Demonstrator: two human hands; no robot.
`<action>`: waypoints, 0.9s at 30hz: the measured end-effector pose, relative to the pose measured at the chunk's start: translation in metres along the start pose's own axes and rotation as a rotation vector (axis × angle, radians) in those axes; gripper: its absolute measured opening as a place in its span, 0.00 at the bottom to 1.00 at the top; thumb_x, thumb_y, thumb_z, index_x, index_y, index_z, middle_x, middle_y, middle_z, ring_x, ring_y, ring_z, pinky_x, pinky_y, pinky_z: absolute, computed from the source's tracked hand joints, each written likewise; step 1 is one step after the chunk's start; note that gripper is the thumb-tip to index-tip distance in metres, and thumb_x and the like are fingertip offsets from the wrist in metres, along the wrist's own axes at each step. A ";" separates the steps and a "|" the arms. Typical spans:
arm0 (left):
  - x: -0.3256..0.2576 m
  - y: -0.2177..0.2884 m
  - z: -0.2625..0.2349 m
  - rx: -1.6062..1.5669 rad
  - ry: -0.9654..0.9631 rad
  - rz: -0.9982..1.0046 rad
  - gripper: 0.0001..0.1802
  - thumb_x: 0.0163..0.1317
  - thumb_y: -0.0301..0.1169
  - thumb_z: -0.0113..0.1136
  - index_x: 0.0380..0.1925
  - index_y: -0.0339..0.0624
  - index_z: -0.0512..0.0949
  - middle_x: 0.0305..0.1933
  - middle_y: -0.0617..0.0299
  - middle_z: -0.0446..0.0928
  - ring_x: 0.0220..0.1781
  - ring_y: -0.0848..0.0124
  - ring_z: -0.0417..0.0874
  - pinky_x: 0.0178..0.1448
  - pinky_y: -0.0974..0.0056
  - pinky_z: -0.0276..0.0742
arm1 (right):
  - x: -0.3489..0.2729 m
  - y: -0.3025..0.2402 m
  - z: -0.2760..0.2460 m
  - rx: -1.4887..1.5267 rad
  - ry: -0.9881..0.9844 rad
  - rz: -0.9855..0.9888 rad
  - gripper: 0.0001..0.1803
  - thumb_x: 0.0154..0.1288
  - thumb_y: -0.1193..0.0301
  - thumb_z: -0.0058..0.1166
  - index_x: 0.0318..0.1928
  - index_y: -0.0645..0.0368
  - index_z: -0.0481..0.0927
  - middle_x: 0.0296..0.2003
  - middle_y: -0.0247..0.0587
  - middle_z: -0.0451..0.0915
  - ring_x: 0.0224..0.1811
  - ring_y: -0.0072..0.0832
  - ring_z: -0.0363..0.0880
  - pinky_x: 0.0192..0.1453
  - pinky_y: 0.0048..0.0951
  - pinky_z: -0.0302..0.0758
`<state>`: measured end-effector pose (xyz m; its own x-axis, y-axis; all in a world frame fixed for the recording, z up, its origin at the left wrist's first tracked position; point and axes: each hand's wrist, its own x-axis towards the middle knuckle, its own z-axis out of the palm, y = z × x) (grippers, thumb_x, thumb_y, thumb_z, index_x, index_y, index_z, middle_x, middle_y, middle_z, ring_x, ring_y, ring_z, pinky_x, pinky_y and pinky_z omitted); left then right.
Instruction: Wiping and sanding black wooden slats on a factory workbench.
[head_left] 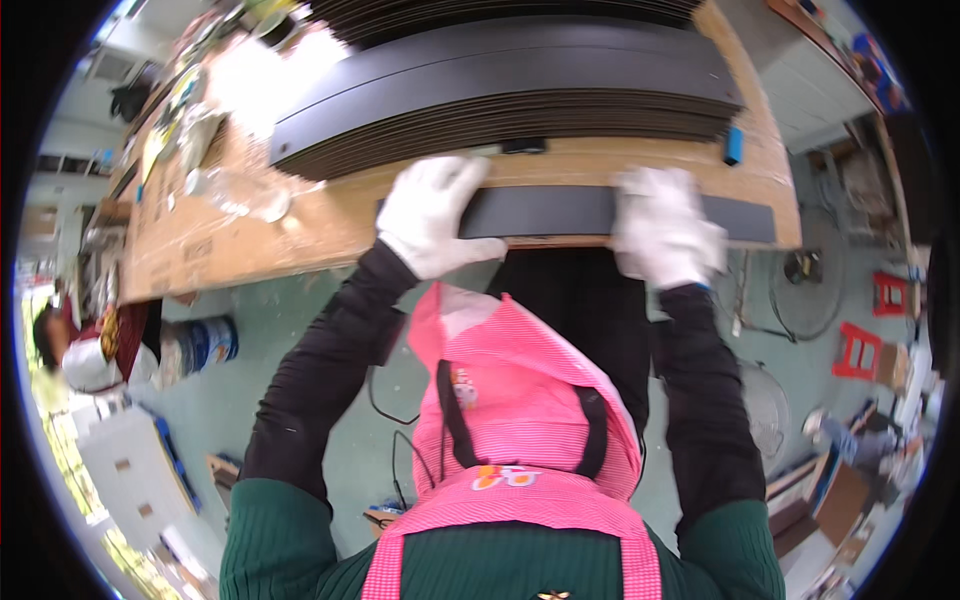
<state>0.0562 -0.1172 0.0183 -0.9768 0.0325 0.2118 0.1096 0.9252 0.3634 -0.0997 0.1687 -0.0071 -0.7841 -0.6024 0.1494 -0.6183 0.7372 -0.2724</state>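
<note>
A long flat dark grey strip (pixel 540 211) lies along the near edge of the table. My left hand (pixel 428 215), in a white glove, rests over the strip's left part, its thumb stretched out to the right and well apart from the fingers. Farther right, my right hand (pixel 665 228), also in a white glove, is pressed on the same strip. Motion blurs its fingers, so whether they hold anything cannot be made out. Just beyond the strip stands a stack of similar dark panels (pixel 510 90).
A small blue block (pixel 734 146) sits by the stack's right end. A clear plastic bottle (pixel 240 195) lies on the cardboard-covered table (pixel 215 245) at left. On the floor are red stools (pixel 857 350) and a fan (pixel 803 267) at right. Another person (pixel 95 345) is at far left.
</note>
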 end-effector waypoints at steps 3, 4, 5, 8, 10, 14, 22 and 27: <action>-0.071 -0.081 -0.035 0.110 0.003 -0.152 0.57 0.39 0.51 0.85 0.72 0.39 0.74 0.66 0.46 0.76 0.70 0.45 0.74 0.75 0.46 0.71 | -0.018 0.051 -0.010 -0.111 0.227 0.355 0.13 0.76 0.63 0.51 0.52 0.55 0.82 0.50 0.52 0.78 0.56 0.55 0.78 0.61 0.51 0.76; -0.101 -0.109 -0.039 0.148 -0.035 -0.195 0.57 0.39 0.51 0.85 0.71 0.39 0.74 0.67 0.45 0.76 0.71 0.45 0.74 0.75 0.46 0.71 | -0.017 0.038 -0.005 -0.093 0.224 0.449 0.13 0.77 0.64 0.52 0.55 0.53 0.81 0.53 0.51 0.78 0.57 0.54 0.78 0.60 0.50 0.77; -0.098 -0.115 -0.041 0.043 -0.020 -0.110 0.56 0.38 0.53 0.85 0.70 0.42 0.77 0.69 0.45 0.75 0.72 0.44 0.73 0.76 0.46 0.70 | -0.018 0.028 0.005 -0.101 0.240 0.386 0.12 0.77 0.64 0.52 0.55 0.51 0.80 0.53 0.51 0.77 0.56 0.53 0.79 0.59 0.49 0.78; -0.087 -0.115 -0.021 0.147 0.034 -0.035 0.48 0.42 0.55 0.82 0.67 0.52 0.81 0.74 0.50 0.74 0.73 0.45 0.74 0.76 0.42 0.69 | -0.006 -0.039 0.050 -0.118 0.180 0.000 0.13 0.70 0.70 0.52 0.52 0.50 0.83 0.48 0.44 0.79 0.54 0.46 0.76 0.62 0.44 0.76; -0.094 -0.114 -0.021 0.152 0.025 -0.076 0.47 0.43 0.54 0.81 0.66 0.52 0.82 0.74 0.51 0.74 0.73 0.45 0.74 0.76 0.42 0.70 | 0.011 -0.128 0.063 -0.003 0.055 -0.157 0.07 0.68 0.70 0.51 0.44 0.52 0.80 0.42 0.44 0.78 0.49 0.46 0.76 0.55 0.47 0.77; -0.089 -0.122 -0.013 0.138 0.067 -0.037 0.42 0.46 0.53 0.79 0.64 0.53 0.83 0.73 0.52 0.75 0.74 0.46 0.74 0.77 0.42 0.70 | 0.032 -0.246 0.094 0.133 -0.016 -0.336 0.07 0.72 0.66 0.53 0.46 0.52 0.78 0.44 0.45 0.75 0.45 0.41 0.79 0.43 0.43 0.81; -0.092 -0.125 -0.012 0.094 0.051 -0.037 0.45 0.50 0.58 0.77 0.67 0.52 0.81 0.75 0.50 0.73 0.75 0.44 0.72 0.78 0.42 0.68 | -0.025 -0.205 0.058 0.789 -0.453 -0.552 0.05 0.68 0.67 0.60 0.38 0.53 0.82 0.38 0.45 0.80 0.45 0.41 0.83 0.52 0.42 0.82; -0.104 -0.125 -0.024 0.082 0.081 -0.053 0.48 0.44 0.58 0.80 0.67 0.52 0.81 0.74 0.51 0.73 0.74 0.44 0.73 0.78 0.42 0.69 | 0.003 -0.112 0.033 0.776 -0.060 0.010 0.09 0.71 0.75 0.58 0.48 0.63 0.79 0.32 0.39 0.81 0.33 0.29 0.85 0.33 0.31 0.83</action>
<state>0.1489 -0.2453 -0.0278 -0.9625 -0.0446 0.2677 0.0396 0.9528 0.3010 -0.0308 0.0739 -0.0072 -0.7716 -0.6285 0.0979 -0.3790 0.3308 -0.8643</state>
